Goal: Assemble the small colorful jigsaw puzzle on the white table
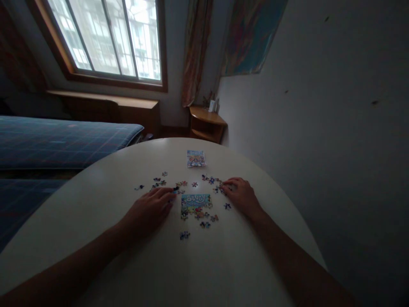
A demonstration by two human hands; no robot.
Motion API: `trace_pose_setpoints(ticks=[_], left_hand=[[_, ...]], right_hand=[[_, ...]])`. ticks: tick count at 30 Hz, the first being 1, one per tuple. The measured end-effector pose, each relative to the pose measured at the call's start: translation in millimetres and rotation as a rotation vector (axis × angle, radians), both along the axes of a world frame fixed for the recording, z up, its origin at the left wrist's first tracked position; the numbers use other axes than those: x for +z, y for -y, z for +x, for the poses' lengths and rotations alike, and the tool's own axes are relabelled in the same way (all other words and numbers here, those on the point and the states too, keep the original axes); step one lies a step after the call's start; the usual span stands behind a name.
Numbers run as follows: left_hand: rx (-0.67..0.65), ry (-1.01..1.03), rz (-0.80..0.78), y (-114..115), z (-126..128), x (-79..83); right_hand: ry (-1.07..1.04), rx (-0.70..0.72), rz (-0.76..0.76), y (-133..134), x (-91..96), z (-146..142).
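Note:
A partly joined jigsaw puzzle (195, 201) lies on the white round table, its top rows showing blue with large lettering. My left hand (153, 211) rests left of it, fingers stretched out, the tips at a dark puzzle piece (176, 189). On the other side, my right hand (242, 196) has its fingers apart and slightly bent, the tips among loose puzzle pieces (220, 187); whether it touches one is too small to tell. Small joined pieces (184, 235) lie below the puzzle, and a single puzzle piece (194, 184) sits above it.
A picture card or packet (196, 158) lies toward the table's far edge. More loose pieces (158, 182) are scattered beyond my left hand. A mattress (64, 143) stands left of the table (204, 273), a wall (319, 128) rises at right, and a corner shelf (207, 117) stands behind.

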State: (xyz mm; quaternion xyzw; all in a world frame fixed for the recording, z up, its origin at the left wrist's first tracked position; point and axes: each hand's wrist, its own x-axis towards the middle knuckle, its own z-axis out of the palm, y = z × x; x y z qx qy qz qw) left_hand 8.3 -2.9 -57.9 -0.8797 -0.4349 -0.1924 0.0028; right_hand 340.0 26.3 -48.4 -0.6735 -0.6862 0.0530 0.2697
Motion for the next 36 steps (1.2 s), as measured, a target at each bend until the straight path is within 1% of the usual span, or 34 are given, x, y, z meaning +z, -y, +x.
trace_pose_setpoints(ticks=[7, 12, 18, 22, 24, 25, 29, 36], left_hand=[[-0.008, -0.015, -0.002, 1, 1, 2.1], [-0.016, -0.01, -0.006, 1, 1, 1.8], [-0.021, -0.001, -0.004, 0, 1, 1.5], [-0.021, -0.014, 0.006, 0, 1, 0.9], [-0.019, -0.015, 0.007, -1, 1, 0.5], [-0.018, -0.019, 0.006, -1, 1, 0.5], [-0.015, -0.019, -0.002, 0, 1, 1.7], [-0.005, 0.018, -0.015, 2, 3, 4.1]], right_hand=[[-0.062, -0.031, -0.054, -6, -2.9, 3], [-0.068, -0.004, -0.052, -4, -3.8, 4], [-0.075, 0.1, -0.007, -1, -3.0, 0], [-0.056, 0.235, 0.022, 3, -0.9, -8], [-0.04, 0.271, 0.045, 4, 0.3, -11], [-0.032, 0.259, 0.058, 5, 1.0, -13], [0.012, 0.117, 0.062, 8, 4.2, -17], [0.077, 0.101, 0.025, 13, 11.4, -23]])
